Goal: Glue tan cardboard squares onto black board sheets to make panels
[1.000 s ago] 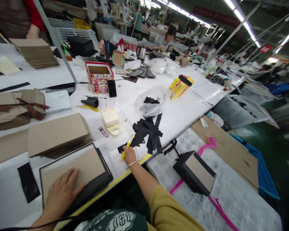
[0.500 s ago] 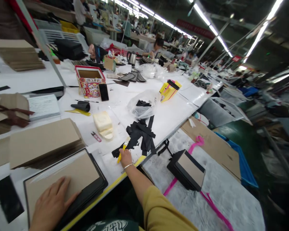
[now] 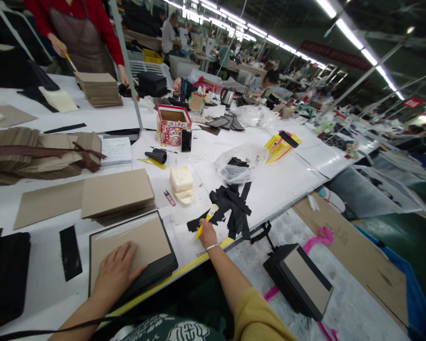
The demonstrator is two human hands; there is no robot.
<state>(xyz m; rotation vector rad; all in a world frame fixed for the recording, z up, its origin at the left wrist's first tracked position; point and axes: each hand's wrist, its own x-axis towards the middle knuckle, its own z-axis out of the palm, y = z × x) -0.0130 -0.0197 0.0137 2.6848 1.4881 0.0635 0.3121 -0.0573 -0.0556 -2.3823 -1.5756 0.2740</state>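
My left hand (image 3: 119,265) lies flat, fingers stretched, on a tan board (image 3: 151,246) atop a stack of black-edged sheets at the table's front edge. In my right hand (image 3: 208,233) is a paintbrush (image 3: 206,222) with a yellow handle, its pale bristles pointing away over a heap of black strips (image 3: 234,206). Whether the bristles touch a strip I cannot tell. A block of cream-coloured material (image 3: 181,182) in a clear container sits left of the heap, with small pink thread snips (image 3: 169,198) beside it.
Stacked tan boards (image 3: 117,194) stand left of centre. A plastic bag (image 3: 230,166) of black pieces and a yellow box (image 3: 282,146) are farther back. Past the right table edge lies a black-and-tan stack (image 3: 300,279) on a lower surface. A person in red (image 3: 88,38) stands across the table.
The view has swung left, so the table items appear farther right and a person in red shows at upper left. My left hand stays on the board; my right still holds the paintbrush.
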